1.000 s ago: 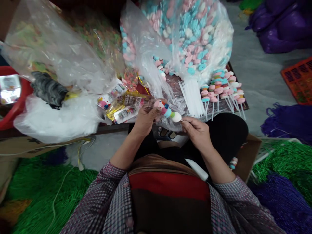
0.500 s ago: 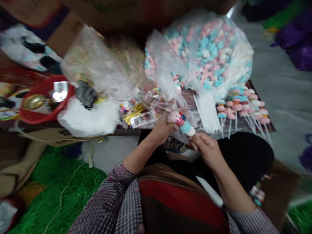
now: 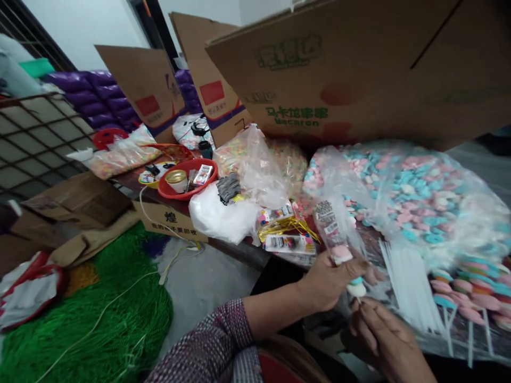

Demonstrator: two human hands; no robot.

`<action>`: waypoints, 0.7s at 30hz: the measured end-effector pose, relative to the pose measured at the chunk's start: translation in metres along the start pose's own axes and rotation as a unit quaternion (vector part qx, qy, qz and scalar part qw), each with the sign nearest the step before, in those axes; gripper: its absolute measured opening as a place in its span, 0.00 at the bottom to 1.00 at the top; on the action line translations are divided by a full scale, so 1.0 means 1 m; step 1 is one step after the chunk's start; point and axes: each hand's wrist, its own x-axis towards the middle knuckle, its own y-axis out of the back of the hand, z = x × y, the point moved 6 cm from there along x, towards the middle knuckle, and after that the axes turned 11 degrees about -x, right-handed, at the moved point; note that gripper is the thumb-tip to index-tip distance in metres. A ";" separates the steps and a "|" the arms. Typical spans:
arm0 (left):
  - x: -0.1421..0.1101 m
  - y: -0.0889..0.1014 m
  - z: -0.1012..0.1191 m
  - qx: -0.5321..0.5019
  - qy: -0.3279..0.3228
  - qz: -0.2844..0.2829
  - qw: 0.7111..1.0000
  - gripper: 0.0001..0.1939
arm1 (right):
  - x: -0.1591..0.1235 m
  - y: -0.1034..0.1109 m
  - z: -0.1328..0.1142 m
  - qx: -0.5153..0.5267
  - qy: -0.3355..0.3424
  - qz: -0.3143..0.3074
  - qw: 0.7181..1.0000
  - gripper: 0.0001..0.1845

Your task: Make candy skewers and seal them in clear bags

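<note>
View has been swung up and left since the earlier frames; the tall carton (image 3: pixel 303 80) is now mostly shown, the hands low at right. Grip altered too: the left thumb, earlier near the top sweet, is now laid across the middle of the candy skewer (image 3: pixel 357 290). The skewer is held between both hands, tilted, in front of the white sticks (image 3: pixel 403 282). The stack is pinched by the left hand (image 3: pixel 325 282), fingers behind mostly hidden; the stick's end is pinched between fingertips of the right hand (image 3: pixel 389 332). A barcoded clear wrapper (image 3: pixel 327 221) is now seen rising beyond the left hand; whether the stack is fully inside cannot be told. Skewer not yet laid with the assembled skewers (image 3: pixel 471 290) at right, so handling of this one is judged unfinished.
</note>
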 end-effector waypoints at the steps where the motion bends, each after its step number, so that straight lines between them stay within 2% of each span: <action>1: -0.002 0.000 -0.002 0.016 0.018 -0.010 1.000 0.32 | -0.001 -0.005 -0.001 0.016 -0.009 -0.016 1.000 0.25; 5: -0.009 -0.002 0.001 0.079 0.083 -0.105 0.988 0.33 | 0.002 -0.009 -0.006 0.057 -0.004 -0.010 0.998 0.26; 6: -0.009 -0.004 0.007 0.073 0.082 -0.130 0.985 0.41 | 0.004 -0.008 -0.007 0.059 0.004 -0.005 0.998 0.26; 8: -0.007 -0.007 0.024 0.033 0.062 -0.156 0.985 0.62 | 0.007 -0.005 -0.008 0.053 0.019 -0.003 0.998 0.27; 9: -0.005 -0.008 0.033 0.008 0.046 -0.152 0.987 0.69 | 0.008 -0.004 -0.008 0.046 0.024 -0.004 0.999 0.28; 10: -0.004 -0.009 0.041 -0.014 0.030 -0.142 0.989 0.71 | 0.008 -0.003 -0.008 0.037 0.030 -0.001 0.999 0.28; 12: 0.000 -0.009 0.053 -0.036 -0.004 -0.105 0.994 0.63 | 0.007 -0.002 -0.007 0.021 0.039 0.020 0.999 0.27; 15: 0.003 -0.007 0.054 -0.032 -0.035 -0.025 0.999 0.38 | 0.006 -0.002 -0.004 -0.005 0.042 0.046 0.998 0.28; 16: 0.003 -0.005 0.050 -0.034 -0.040 0.004 0.999 0.33 | 0.006 -0.003 -0.002 -0.011 0.042 0.049 0.998 0.29; 18: 0.002 -0.001 0.038 -0.051 -0.050 0.052 0.996 0.31 | 0.008 -0.004 0.000 -0.017 0.040 0.041 0.998 0.30; 21: 0.000 0.002 0.020 -0.060 -0.053 0.072 0.994 0.32 | 0.009 -0.008 0.001 0.001 0.030 0.023 0.999 0.29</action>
